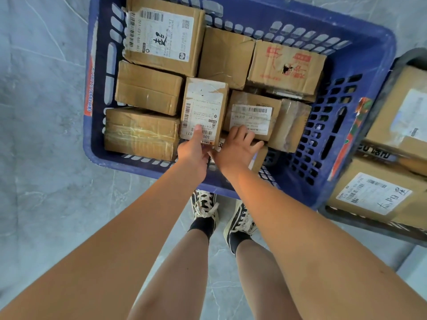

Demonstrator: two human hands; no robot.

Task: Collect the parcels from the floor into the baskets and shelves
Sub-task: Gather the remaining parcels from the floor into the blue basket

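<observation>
Both hands [196, 151] touch label-bearing cardboard parcels [203, 109].

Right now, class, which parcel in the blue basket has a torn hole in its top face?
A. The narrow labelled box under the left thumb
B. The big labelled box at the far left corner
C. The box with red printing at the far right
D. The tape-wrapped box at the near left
C: the box with red printing in the blue basket shows a dark ragged hole among its red marks; the other boxes' tops look unpierced.
</observation>
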